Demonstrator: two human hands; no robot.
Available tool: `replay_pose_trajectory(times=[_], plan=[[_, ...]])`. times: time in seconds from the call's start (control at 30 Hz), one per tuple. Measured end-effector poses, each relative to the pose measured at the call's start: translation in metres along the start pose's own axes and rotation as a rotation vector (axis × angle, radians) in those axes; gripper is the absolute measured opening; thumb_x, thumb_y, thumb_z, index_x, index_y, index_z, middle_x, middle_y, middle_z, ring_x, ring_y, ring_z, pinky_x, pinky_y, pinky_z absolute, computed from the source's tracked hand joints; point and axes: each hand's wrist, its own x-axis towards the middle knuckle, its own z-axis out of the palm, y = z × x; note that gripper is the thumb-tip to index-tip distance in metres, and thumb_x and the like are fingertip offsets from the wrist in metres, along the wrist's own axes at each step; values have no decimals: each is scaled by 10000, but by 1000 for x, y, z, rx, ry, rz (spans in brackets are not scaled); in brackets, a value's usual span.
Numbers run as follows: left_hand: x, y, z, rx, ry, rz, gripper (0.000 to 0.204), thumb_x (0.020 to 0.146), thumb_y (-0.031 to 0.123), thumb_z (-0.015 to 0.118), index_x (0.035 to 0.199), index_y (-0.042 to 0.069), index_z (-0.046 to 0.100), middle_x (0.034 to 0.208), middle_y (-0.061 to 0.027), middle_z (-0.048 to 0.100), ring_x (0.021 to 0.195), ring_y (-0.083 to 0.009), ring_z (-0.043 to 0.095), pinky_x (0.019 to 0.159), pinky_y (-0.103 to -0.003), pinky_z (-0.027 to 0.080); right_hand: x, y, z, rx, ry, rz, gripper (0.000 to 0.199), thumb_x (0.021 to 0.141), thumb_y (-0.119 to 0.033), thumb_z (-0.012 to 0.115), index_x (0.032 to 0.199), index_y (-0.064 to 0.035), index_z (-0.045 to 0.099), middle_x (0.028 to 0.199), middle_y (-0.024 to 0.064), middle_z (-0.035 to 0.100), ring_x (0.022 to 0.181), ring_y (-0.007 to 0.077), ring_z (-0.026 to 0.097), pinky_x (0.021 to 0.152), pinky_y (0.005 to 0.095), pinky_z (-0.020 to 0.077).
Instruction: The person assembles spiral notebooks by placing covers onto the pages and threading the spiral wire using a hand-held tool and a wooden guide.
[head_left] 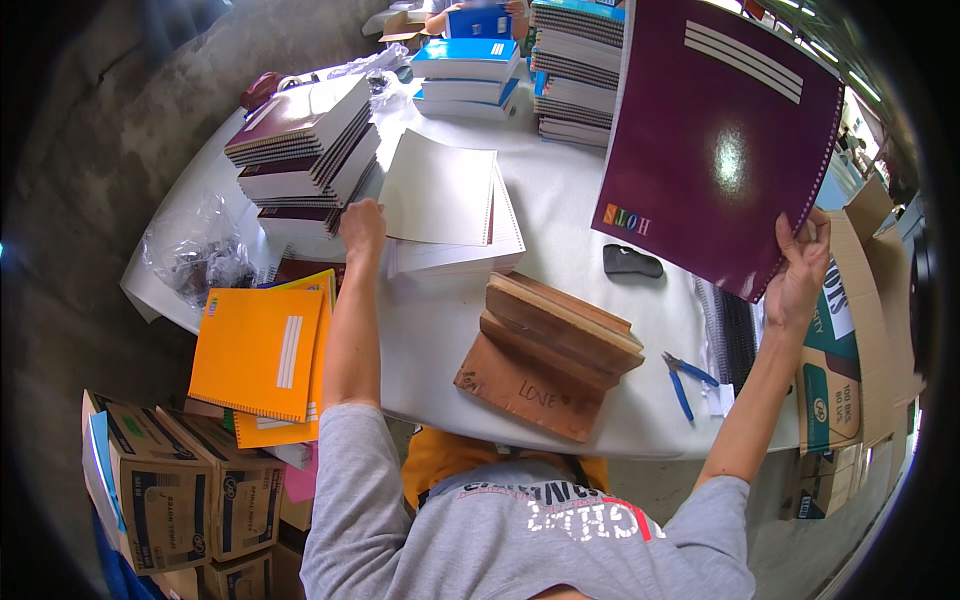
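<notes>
A large purple notebook cover (715, 130) is raised over the right of the table, with a row of small holes down its right edge. My right hand (800, 260) grips it by the lower right corner, thumb in front. My left hand (363, 225) is closed, between a stack of purple spiral notebooks (290, 112) and a pile of white sheets (440, 190); what its fingers hold, if anything, is hidden. Nearer me a wooden stand (555, 350) with a stepped shape lies on the table. To its right are blue-handled pliers (688, 382).
Black binding coils (728, 330) and a black object (632, 262) lie at right. Orange notebooks (255, 350) sit at the left edge beside clear plastic (200, 245). Blue books (465, 62) and a tall stack (577, 75) stand behind. Cartons (170, 500) flank the table; another person holds a blue book (480, 22).
</notes>
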Motion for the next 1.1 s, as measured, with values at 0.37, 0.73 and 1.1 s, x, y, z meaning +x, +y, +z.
replay_pose_trajectory(times=[0.37, 0.73, 1.1], plan=[[-39, 47, -81, -721, 557, 106, 63, 874, 31, 521, 818, 39, 548, 1050, -132, 624, 734, -194, 631, 628, -289, 506, -20, -8, 35, 445, -86, 258, 296, 799, 45, 597, 1053, -70, 499, 1005, 85, 624, 955, 140, 586, 855, 282, 474], [-223, 60, -79, -2061, -164, -88, 88, 955, 146, 471, 1003, 74, 459, 850, -20, 552, 755, -67, 540, 632, -184, 429, -82, 25, 105, 252, -302, 626, 300, 843, 28, 574, 1060, -71, 392, 909, 106, 615, 811, 135, 598, 715, 262, 501], [-227, 33, -112, -1171, 208, 293, 854, 579, 24, 843, 1293, 77, 378, 1180, -49, 466, 1119, -166, 429, 989, -297, 313, -108, -78, 112, -804, -1025, -197, 379, 742, 44, 614, 1097, -87, 588, 905, 114, 650, 743, 230, 626, 690, 292, 535]])
